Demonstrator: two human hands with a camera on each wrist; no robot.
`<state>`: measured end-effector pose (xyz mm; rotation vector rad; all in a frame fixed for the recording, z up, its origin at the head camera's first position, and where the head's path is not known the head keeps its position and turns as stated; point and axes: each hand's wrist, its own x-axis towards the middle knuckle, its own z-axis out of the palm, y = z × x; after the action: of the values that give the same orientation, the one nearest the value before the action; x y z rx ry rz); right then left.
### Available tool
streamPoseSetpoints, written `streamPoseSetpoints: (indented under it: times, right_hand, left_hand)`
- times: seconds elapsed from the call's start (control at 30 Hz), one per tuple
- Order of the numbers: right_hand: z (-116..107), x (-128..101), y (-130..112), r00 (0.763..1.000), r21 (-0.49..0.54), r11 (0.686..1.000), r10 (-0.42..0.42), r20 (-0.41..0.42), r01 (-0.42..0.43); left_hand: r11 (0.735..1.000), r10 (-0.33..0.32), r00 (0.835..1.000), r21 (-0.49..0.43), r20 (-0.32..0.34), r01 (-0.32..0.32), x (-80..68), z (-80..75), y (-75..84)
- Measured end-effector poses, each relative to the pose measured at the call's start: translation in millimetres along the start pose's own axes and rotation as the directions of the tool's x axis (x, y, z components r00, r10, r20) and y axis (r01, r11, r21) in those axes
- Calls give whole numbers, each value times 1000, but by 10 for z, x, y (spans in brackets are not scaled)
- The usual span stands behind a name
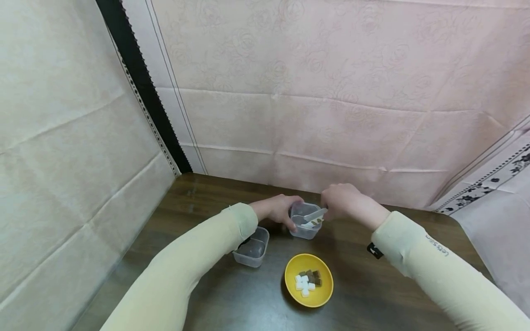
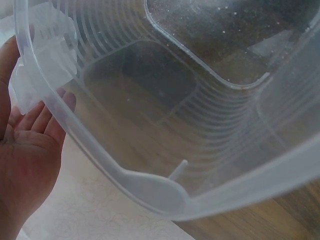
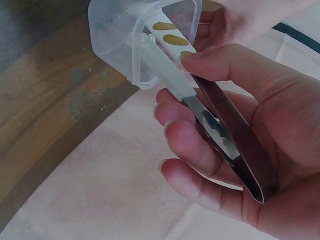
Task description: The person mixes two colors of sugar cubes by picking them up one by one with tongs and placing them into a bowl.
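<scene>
Behind the yellow bowl point(image 1: 308, 280), the left hand point(image 1: 276, 210) cups the clear plastic container point(image 1: 305, 220) while the right hand point(image 1: 341, 201) pinches metal white-tipped tongs point(image 3: 200, 95) over it; loosened fingers could probably tip it.

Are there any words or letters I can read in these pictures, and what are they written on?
"lets go" is my best reading of the small grey letters on the right sleeve; they sit sideways and some are unclear.
The black tag at that sleeve's cuff bears a white mark too small to read.
The metal tongs in the right hand have a dark stamp, too blurred to read.
Nothing else carries writing.
</scene>
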<state>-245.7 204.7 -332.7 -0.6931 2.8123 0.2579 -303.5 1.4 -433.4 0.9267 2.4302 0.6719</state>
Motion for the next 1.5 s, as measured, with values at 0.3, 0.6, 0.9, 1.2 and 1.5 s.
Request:
streamPoseSetpoints:
  times: [0.3,0.6,0.9,1.2,1.5]
  right_hand:
    - [22,71,-90,1000,-25,1000,-18,6,19]
    - [78,166,-106,1000,-55,998,-26,-1,26]
    - [109,202,-105,1000,-66,998,-1,15,2]
    - [73,202,-158,999,-86,996,-19,35,21]
    - [76,216,-115,999,-67,998,-9,44,12]
  left_hand:
    - [1000,5,1000,-9,5,-5,2,-1,-21]
    - [1000,14,1000,-24,14,-13,-3,-1,-38]
    - [1000,8,1000,-22,16,-8,14,1,-37]
    - [1000,-8,1000,-26,19,8,2,-3,-11]
    - [1000,-14,1000,-19,17,14,26,-4,-17]
